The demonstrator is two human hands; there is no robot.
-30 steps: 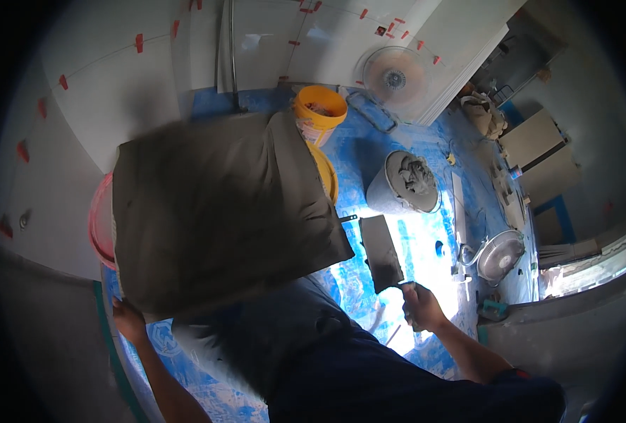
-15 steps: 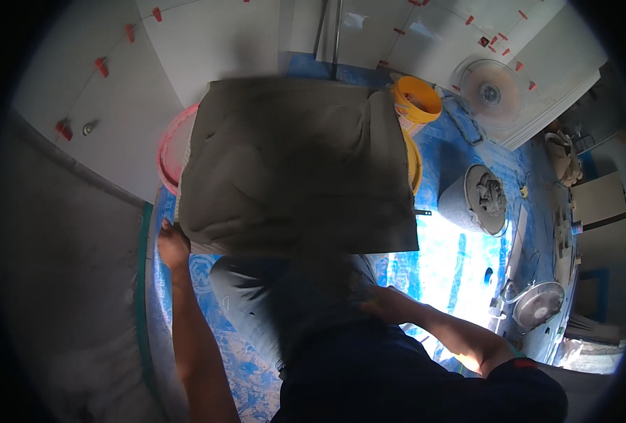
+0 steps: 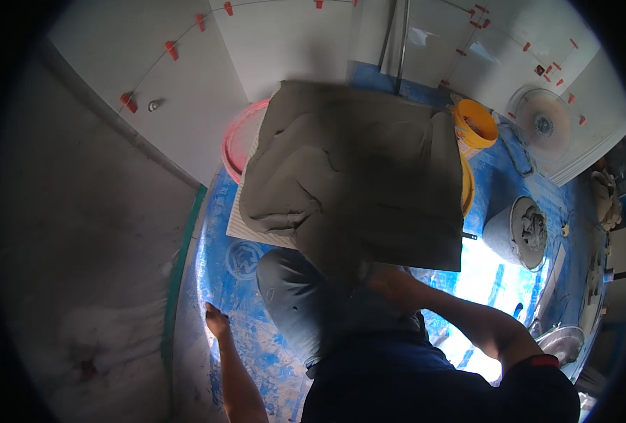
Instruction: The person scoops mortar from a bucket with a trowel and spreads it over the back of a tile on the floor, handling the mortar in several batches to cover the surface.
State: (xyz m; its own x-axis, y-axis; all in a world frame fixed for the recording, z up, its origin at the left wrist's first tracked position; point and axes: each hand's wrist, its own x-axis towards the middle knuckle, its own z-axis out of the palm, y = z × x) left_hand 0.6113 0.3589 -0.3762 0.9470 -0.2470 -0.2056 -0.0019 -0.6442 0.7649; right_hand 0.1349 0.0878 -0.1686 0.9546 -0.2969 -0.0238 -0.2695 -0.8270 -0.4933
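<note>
A large tile or board (image 3: 246, 229) rests in front of me, its ribbed surface showing along the left edge and near left corner. Grey mortar (image 3: 390, 169) covers most of it, with folds and a ragged ridge at the near left. My right hand (image 3: 394, 289) is at the near edge with its fingers closed; a dark blur hides what it grips. My left hand (image 3: 218, 322) hangs apart from the board, low on the left above the blue floor sheet (image 3: 256, 310). Its fingers are curled, and nothing shows in them.
Beneath the board's left side a pink tub (image 3: 235, 141) sticks out; a yellow one (image 3: 467, 185) shows at the right. A yellow bucket (image 3: 476, 123) and a mortar bucket (image 3: 503, 234) stand rightward. Fans (image 3: 542, 127) stand farther right. Red clips (image 3: 171, 50) dot the tiled walls.
My left hand has let go of the board's left corner and dropped lower. Mortar at the near left corner is pushed inward, baring ribs. The view has turned left.
</note>
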